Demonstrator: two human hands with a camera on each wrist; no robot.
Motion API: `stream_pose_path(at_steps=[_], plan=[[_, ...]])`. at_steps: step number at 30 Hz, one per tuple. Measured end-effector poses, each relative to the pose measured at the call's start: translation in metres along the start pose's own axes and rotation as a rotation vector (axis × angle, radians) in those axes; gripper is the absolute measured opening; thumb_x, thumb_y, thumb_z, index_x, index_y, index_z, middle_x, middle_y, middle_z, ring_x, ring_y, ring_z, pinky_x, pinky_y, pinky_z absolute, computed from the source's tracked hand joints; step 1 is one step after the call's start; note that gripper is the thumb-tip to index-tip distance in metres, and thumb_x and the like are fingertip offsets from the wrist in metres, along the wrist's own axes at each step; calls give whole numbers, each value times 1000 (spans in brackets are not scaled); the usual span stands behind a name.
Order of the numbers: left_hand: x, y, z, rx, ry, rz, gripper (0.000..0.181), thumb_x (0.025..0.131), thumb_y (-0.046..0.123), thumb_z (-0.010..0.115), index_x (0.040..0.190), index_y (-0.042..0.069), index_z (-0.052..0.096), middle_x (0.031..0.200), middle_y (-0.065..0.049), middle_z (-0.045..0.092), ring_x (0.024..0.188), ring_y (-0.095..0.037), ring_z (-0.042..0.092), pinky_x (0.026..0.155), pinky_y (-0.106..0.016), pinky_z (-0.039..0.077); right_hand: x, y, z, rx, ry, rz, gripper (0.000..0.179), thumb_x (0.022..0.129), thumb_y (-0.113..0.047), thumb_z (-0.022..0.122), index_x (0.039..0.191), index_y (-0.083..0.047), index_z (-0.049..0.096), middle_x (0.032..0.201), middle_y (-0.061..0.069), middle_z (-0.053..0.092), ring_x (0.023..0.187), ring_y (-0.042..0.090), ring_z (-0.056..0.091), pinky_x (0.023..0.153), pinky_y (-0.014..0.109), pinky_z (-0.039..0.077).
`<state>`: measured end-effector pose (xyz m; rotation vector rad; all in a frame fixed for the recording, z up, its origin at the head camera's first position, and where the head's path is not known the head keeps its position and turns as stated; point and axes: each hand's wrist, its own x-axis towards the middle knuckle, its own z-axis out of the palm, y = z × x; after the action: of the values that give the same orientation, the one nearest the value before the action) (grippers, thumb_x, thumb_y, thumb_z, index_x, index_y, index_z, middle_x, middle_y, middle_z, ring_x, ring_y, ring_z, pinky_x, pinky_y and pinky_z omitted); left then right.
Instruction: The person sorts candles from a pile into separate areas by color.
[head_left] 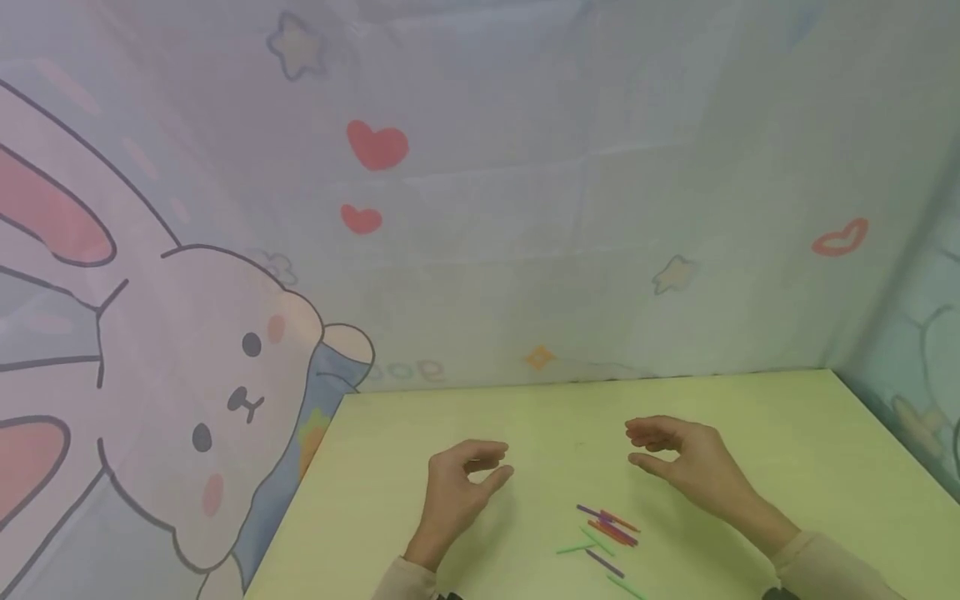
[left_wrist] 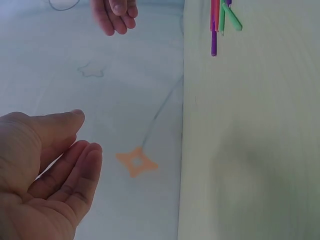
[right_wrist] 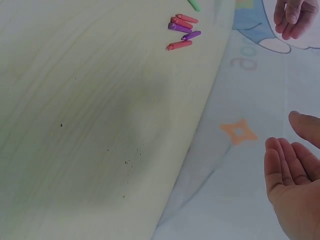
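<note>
1. Head view, sticks: red, purple and green sticks (head_left: 611, 532) are laid loosely on the table (head_left: 825, 467), between and nearer the viewer than both hands. Some are crossed; if one is pulled, its neighbours could be dragged along.
2. Head view, hands: the left hand (head_left: 461, 483) and right hand (head_left: 693, 458) are held unclenched, thumbs parted from softly bent fingers, nothing gripped. If both are brought in together, they could be knocked against each other.
3. Head view, lowest green stick (head_left: 625, 587): cut by the picture's bottom edge; it could be overlooked, being set apart from the others.
4. Left wrist view: the left hand is seen empty; only part of the sticks is shown, at the top. Thin, seemingly round shafts could be rolled by a careless touch.
5. Right wrist view: the right hand is seen empty. Dark specks (right_wrist: 126, 162) are shown on the table; these could be picked up by a sweeping palm.
</note>
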<state>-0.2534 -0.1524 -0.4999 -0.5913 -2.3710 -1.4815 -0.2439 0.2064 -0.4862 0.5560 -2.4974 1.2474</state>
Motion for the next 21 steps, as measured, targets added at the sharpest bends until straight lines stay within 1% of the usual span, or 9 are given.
stream_pose_path(at_steps=[1, 3, 6, 8, 11, 14, 17, 19, 21], plan=[[0, 0, 2, 15, -3, 0, 26, 85, 15, 86, 108, 24, 78, 110, 6, 77, 97, -18, 75, 89, -36, 61, -1, 0, 0, -3, -6, 10, 38, 86, -19, 86, 122, -20, 73, 115, -6, 76, 96, 13, 74, 84, 26, 60], [-1, 1, 6, 35, -13, 20, 24, 86, 14, 85, 106, 25, 78, 106, 8, 77, 92, -15, 75, 87, -38, 61, -2, 1, 1, -6, -23, 33, 36, 86, -20, 86, 119, -22, 74, 111, -11, 76, 93, 10, 73, 81, 25, 59], [-1, 1, 13, 47, -30, 81, 22, 87, 10, 84, 104, 22, 78, 102, 6, 77, 88, -10, 74, 83, -42, 62, -5, 3, 3, 5, -65, 61, 31, 87, -22, 85, 115, -24, 75, 104, -14, 75, 89, 5, 71, 78, 25, 59], [-1, 1, 18, 47, -42, 125, 20, 87, 7, 82, 103, 18, 78, 100, 3, 78, 85, -9, 73, 81, -42, 63, -7, 5, 5, 14, -103, 68, 28, 87, -23, 85, 113, -24, 75, 100, -13, 75, 87, 5, 70, 76, 25, 58], [0, 1, 25, 51, -57, 162, 19, 87, 4, 81, 102, 15, 79, 98, -1, 78, 83, -6, 73, 78, -37, 63, -8, 8, 9, 19, -172, 63, 26, 88, -23, 84, 111, -21, 75, 97, -9, 74, 85, 5, 69, 74, 25, 58], [-1, 3, 30, 58, -68, 169, 18, 87, 3, 80, 101, 13, 79, 96, -1, 78, 82, -4, 72, 76, -32, 62, -10, 11, 14, 20, -234, 57, 25, 87, -22, 85, 109, -17, 75, 95, -6, 74, 84, 4, 68, 75, 24, 58], [-2, 3, 34, 62, -77, 163, 18, 87, 3, 80, 101, 14, 79, 96, -1, 78, 81, -3, 71, 76, -33, 62, -12, 15, 19, 18, -280, 37, 24, 85, -19, 86, 106, -13, 75, 92, -6, 74, 81, 4, 67, 73, 24, 58], [-3, 4, 35, 61, -83, 158, 17, 87, 3, 80, 101, 13, 79, 97, -2, 78, 82, -4, 71, 76, -34, 63, -13, 17, 21, 8, -302, 30, 23, 84, -17, 86, 104, -11, 75, 90, -7, 73, 80, 4, 66, 72, 24, 58], [-3, 5, 36, 67, -88, 152, 18, 88, 4, 80, 102, 15, 79, 97, -1, 78, 82, -3, 71, 77, -35, 62, -14, 19, 23, -7, -319, 21, 22, 84, -15, 86, 103, -10, 75, 89, -7, 73, 79, 4, 65, 71, 24, 57]])
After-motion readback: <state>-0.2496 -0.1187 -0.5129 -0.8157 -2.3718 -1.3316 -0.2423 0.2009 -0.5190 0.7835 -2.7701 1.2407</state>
